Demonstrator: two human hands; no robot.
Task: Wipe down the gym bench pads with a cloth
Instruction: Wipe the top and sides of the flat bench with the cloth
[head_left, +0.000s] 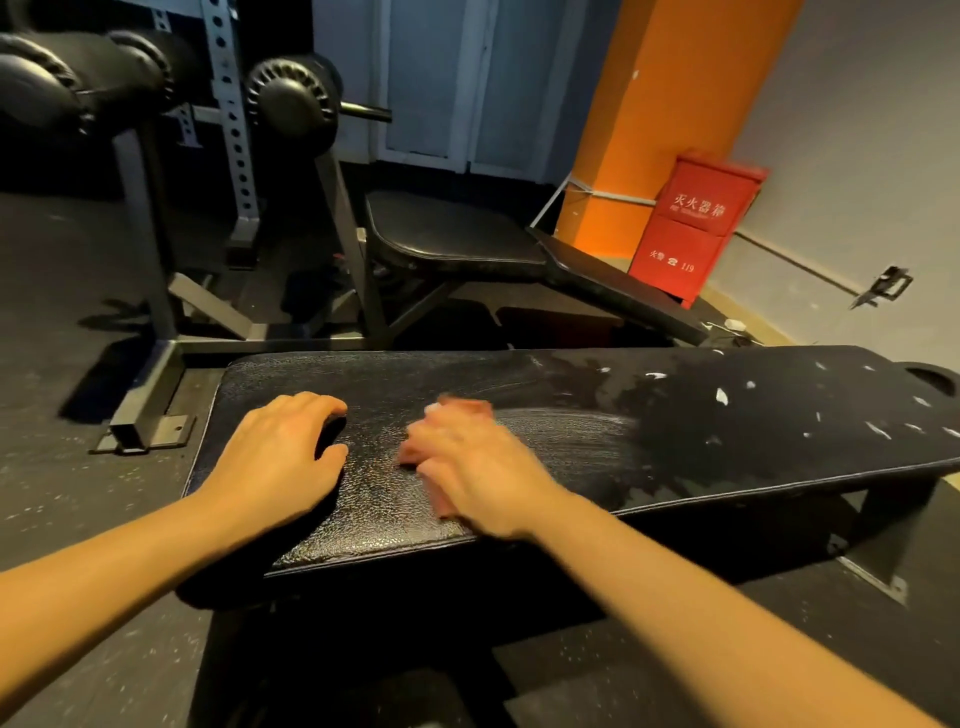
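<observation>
Black textured bench pad (519, 384) with a pinkish cloth (460, 406) on it, near its left end.
My right hand (475, 467) lies over the cloth, too blurred for me to tell whether it grips or presses flat; my left hand (283, 447) rests beside it on the surface, fingers arched and spread, holding nothing. Pale smears (566, 426) run right of the cloth, white flecks (722, 396) beyond.

Both forearms reach onto the bench pad (374, 374): the left hand (283, 452) rests palm-down near its left end, fingers arched; the right hand (467, 462), blurred, lies just beside it.
</observation>
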